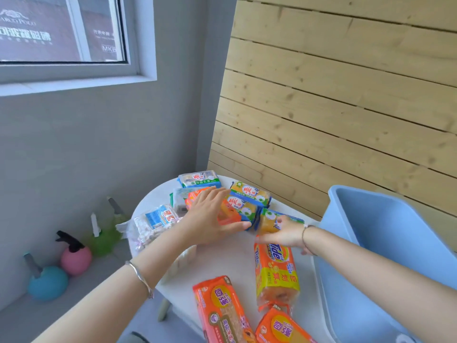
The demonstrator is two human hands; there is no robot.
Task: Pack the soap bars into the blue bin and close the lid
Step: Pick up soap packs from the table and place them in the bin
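Several wrapped soap bars lie on a small white round table [222, 261]. My left hand [210, 219] reaches over an orange soap pack [228, 215], its fingers spread and its thumb against the pack's near side. My right hand [282, 235] grips a yellow soap bar in a blue-edged wrapper [269, 222]. Two more yellow bars [249, 194] sit just behind. An orange Tide pack [275, 271] and two orange packs [220, 310] lie near me. The blue bin [385, 243] stands open at the right of the table, tilted; no lid is in view.
A wooden slat wall runs behind the table and bin. Grey wall and a window are on the left. On the floor-level ledge at the left stand a pink spray bottle [75, 258], a blue one [47, 282] and a green item [103, 233].
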